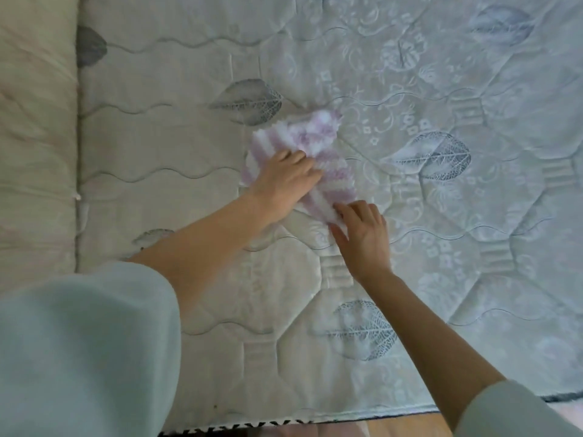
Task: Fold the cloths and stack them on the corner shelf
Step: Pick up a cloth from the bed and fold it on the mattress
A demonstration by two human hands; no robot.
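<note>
A small fluffy cloth with purple and white stripes (318, 146) lies crumpled on a quilted mattress (441, 216). My left hand (284, 181) lies palm down on the cloth's left half, fingers curled into the fabric. My right hand (362, 234) pinches the cloth's near right corner between thumb and fingers. Part of the cloth is hidden under my left hand. No shelf is in view.
The mattress has a leaf and flower pattern and fills most of the view. A padded cream surface (34, 152) runs along its left side. The mattress's near edge (284, 421) sits above a strip of wooden floor (407, 428) at the bottom.
</note>
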